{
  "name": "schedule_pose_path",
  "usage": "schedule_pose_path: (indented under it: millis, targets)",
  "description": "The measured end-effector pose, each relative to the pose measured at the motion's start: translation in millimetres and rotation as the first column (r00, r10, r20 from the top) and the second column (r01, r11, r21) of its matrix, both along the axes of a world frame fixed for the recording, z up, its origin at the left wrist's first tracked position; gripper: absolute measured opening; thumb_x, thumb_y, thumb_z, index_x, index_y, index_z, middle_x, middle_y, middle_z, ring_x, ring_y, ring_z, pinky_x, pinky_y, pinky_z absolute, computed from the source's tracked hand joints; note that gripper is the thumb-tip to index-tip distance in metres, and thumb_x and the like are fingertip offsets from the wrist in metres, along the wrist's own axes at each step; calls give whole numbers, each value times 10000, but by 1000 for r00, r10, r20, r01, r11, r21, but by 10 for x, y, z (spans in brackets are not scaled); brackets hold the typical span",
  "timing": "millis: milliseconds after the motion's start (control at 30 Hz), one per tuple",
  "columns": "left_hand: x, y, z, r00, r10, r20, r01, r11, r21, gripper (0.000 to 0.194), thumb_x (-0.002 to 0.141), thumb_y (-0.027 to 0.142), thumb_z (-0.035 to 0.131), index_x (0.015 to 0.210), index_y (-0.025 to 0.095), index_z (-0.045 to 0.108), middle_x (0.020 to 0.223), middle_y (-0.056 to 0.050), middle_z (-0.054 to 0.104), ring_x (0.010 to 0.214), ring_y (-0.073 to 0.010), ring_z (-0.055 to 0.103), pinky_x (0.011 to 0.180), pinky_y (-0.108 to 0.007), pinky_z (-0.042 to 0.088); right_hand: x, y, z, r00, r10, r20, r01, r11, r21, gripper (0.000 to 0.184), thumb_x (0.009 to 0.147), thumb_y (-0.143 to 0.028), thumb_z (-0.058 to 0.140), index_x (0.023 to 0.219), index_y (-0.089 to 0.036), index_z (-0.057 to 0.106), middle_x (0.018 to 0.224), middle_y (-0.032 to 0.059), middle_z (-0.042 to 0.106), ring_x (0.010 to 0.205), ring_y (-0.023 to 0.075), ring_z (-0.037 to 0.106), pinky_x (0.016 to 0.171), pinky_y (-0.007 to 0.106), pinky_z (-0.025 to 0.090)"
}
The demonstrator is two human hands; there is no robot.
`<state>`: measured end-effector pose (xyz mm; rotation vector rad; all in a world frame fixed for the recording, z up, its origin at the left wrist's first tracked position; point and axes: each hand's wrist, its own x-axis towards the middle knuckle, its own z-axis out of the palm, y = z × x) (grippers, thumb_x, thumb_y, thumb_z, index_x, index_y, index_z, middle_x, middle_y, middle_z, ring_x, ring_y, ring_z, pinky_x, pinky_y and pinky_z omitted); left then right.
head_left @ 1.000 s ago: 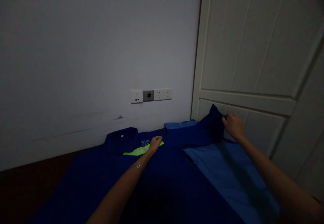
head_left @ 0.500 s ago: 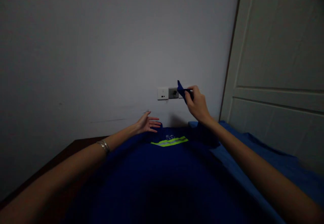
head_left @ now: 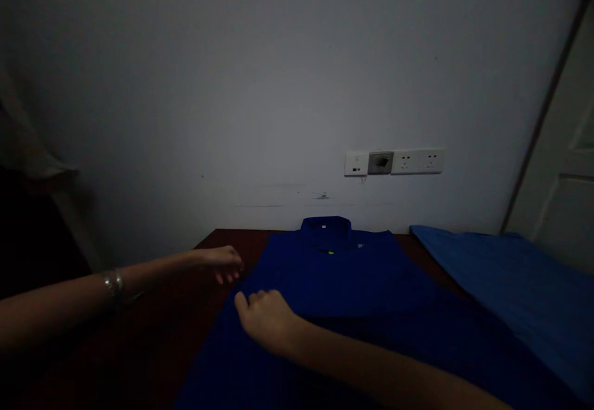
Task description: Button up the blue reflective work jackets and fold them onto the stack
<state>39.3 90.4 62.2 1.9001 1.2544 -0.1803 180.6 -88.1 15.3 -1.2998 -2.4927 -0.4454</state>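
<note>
A dark blue work shirt (head_left: 343,268) lies flat on a dark wooden table (head_left: 218,246), collar toward the wall, with its right side folded over the chest. My right hand (head_left: 264,318) reaches across and rests on the folded sleeve's left edge, fingers curled onto the cloth. My left hand (head_left: 218,263), a bracelet on its wrist, hovers over the table just left of the shirt with fingers loosely bent and nothing in it.
A lighter blue cloth (head_left: 505,274) lies at the right of the table. A row of wall sockets (head_left: 394,162) sits on the white wall above the shirt. A white door (head_left: 566,175) stands at the far right; it is dark at the left.
My right hand carried the shirt's right sleeve up and over to the left, and it now lies folded across the chest, hiding the yellow stripe. My left hand moved off the shirt leftward.
</note>
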Motion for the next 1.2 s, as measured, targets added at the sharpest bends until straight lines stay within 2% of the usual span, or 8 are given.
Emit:
schedule_pose_path:
  millis: [167,333,467,567,700,867,1067,1200]
  targets:
    - [-186,-324,-368,999,-32,7,33,998,-44,393,655,511,576,834,162,607,828,-73,655,633,-158,608,481,-230,470,-106,-79,-272,999,46,25,-45,998,-43,169,823,-174,451,977,-114,491,744,106,658,582,220,629,449,305,473]
    - [-52,-389,-564,997,-56,43,58,997,-48,439,611,543,617,833,165,584,756,-38,627,599,-149,604,435,-202,433,91,-240,-363,996,75,-43,-78,995,-69,360,817,-482,446,932,-149,518,787,91,656,658,223,620,520,313,473]
    - [56,-389,-580,997,-71,33,73,994,-81,441,610,587,607,715,160,578,665,-17,571,554,-150,591,410,-210,409,641,-339,-207,996,33,-88,-35,999,-20,225,859,-347,411,929,-168,528,837,66,644,752,194,600,648,295,456]
    - [98,-406,-548,996,-87,27,90,991,-100,482,621,646,570,651,165,569,621,-11,538,507,-131,542,403,-217,378,1350,-289,-100,959,-216,-181,214,976,-29,230,891,-269,353,987,-167,535,870,77,637,792,192,596,686,287,442]
    - [136,-403,-558,988,-149,-36,147,987,-58,424,566,582,649,578,173,537,479,32,432,412,-85,390,393,-210,331,2478,-135,-183,753,-579,-312,581,808,-95,257,907,-252,324,1035,-154,525,973,110,630,907,193,592,784,272,413]
    - [203,-351,-549,983,-178,-31,178,984,-16,360,544,490,669,536,175,495,461,43,425,409,-81,380,393,-201,319,3496,-64,-500,414,-884,-217,844,462,-272,290,901,-255,342,1023,-65,524,998,207,612,968,256,586,831,317,397]
    - [256,-398,-384,977,-205,-67,199,976,-83,324,567,473,654,622,167,563,567,7,541,480,-108,491,436,-202,360,3811,130,-726,275,-941,-194,873,330,-360,422,907,-361,304,1019,-35,548,1017,235,605,960,313,596,819,394,423]
    - [249,-482,-441,994,-112,19,113,992,-53,421,608,564,605,750,170,566,592,8,516,505,-114,495,440,-203,371,3835,388,-779,221,-954,-203,866,287,-409,525,904,-454,256,1042,-52,564,1040,230,608,981,326,591,820,430,432]
